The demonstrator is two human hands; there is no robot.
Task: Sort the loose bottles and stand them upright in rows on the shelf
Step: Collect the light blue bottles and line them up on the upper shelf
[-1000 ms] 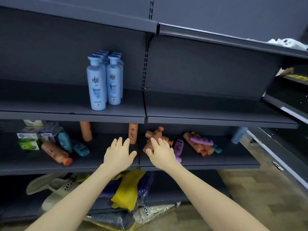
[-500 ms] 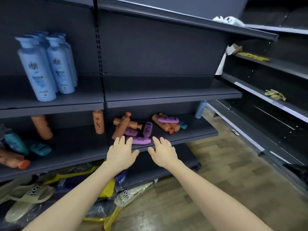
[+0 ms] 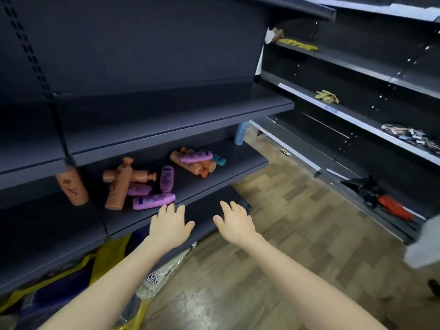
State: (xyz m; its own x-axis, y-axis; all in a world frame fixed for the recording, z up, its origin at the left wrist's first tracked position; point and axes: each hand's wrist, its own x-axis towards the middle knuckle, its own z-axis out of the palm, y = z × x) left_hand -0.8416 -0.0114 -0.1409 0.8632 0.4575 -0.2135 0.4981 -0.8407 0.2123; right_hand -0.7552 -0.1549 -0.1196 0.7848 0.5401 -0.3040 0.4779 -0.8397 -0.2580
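Left hand (image 3: pixel 170 225) and right hand (image 3: pixel 234 222): both bare. Left forearm (image 3: pixel 114 277) and right forearm (image 3: pixel 297 277): bare along the whole visible length.

Wood-pattern parquet floor (image 3: pixel 297 234) at 5 o'clock; crumpled yellow cloth (image 3: pixel 327 96) at 2 o'clock; black crumpled bag (image 3: pixel 364 186) at 3 o'clock; clear printed plastic packet (image 3: pixel 162 275) at 7 o'clock.

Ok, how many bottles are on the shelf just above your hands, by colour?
Orange bottles: 5 (the right-hand pile overlaps, so one may be hidden)
Purple bottles: 4
Teal bottle: 1
Light blue bottle: 1
Total: 11
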